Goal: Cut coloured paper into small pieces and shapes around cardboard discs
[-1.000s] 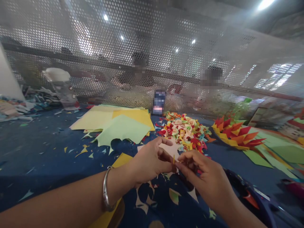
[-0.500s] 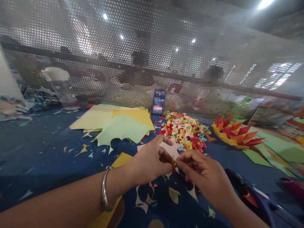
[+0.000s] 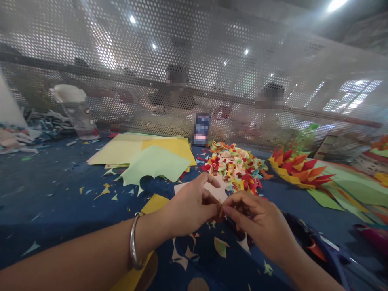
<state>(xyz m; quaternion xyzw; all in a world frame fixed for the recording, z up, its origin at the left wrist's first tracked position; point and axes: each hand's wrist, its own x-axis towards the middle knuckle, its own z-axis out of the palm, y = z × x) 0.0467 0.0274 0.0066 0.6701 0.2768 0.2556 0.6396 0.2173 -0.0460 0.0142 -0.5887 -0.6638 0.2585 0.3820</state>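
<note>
My left hand (image 3: 197,204) and my right hand (image 3: 254,218) meet at the fingertips over the table. Between them both pinch a small yellow paper piece (image 3: 221,208), mostly hidden by the fingers. A silver bangle (image 3: 133,242) circles my left wrist. Just behind the hands lies a pale pink paper sheet (image 3: 218,185) with cut edges, partly covered by my left hand. Beyond it is a heap of small folded paper pieces (image 3: 232,161) in red, pink, yellow and green. A green and orange paper petal (image 3: 221,247) lies below the hands among scraps.
Pale yellow sheets (image 3: 117,149) and a cut light green sheet (image 3: 154,163) lie behind left. A phone (image 3: 202,128) stands against the perforated metal screen (image 3: 127,85). A lidded cup (image 3: 75,113) stands far left. Right are a red-orange paper flower (image 3: 300,169) and a dark blue tool (image 3: 325,248).
The yellow piece sits deeper between my fingertips and less of it shows. My left thumb has closed in towards my right fingers. The view has shifted slightly.
</note>
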